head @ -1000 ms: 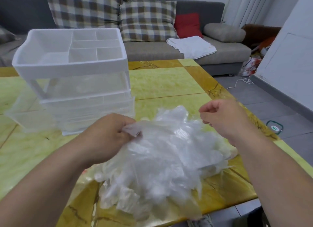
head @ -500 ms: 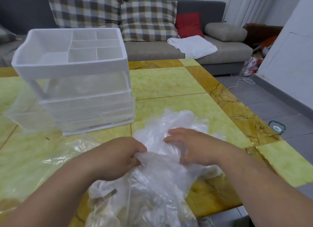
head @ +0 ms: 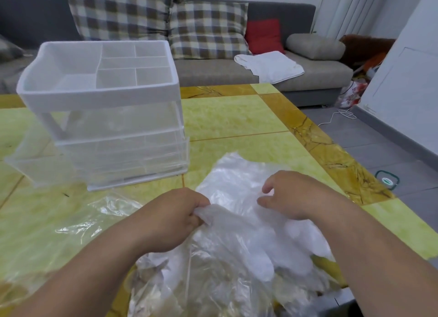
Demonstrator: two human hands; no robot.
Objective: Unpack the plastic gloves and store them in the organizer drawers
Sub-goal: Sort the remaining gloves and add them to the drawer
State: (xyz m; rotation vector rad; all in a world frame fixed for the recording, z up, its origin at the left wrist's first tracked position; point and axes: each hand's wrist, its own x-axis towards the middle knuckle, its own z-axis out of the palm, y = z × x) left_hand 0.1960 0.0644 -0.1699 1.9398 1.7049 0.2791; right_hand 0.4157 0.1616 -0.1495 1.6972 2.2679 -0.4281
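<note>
The heap of translucent white plastic gloves point(head: 237, 250) runs off the bottom edge; fingertips of the left hand point(head: 170, 219) curl out of sight.

Between the left hand point(head: 175, 217) and right hand point(head: 291, 196), the plastic gloves point(head: 237, 191) are thin, crinkled, translucent film. Beyond the left hand, the organizer point(head: 99, 98) has a matt white plastic top over clear, glossy drawers point(head: 123, 151). The table point(head: 232, 117) is polished and stone-patterned.

Am looking into home living room: grey sofa point(head: 213, 72) stretching ahead of me, plaid cushions point(head: 118, 11) leaning on backrest, red cushion point(head: 264, 36) beside them, white cloth point(head: 270, 65) lying on seat. Marbled yellow-green tabletop point(head: 237, 113) standing before it; white cable point(head: 336, 117) trailing over grey floor tiles point(head: 379, 151).
</note>
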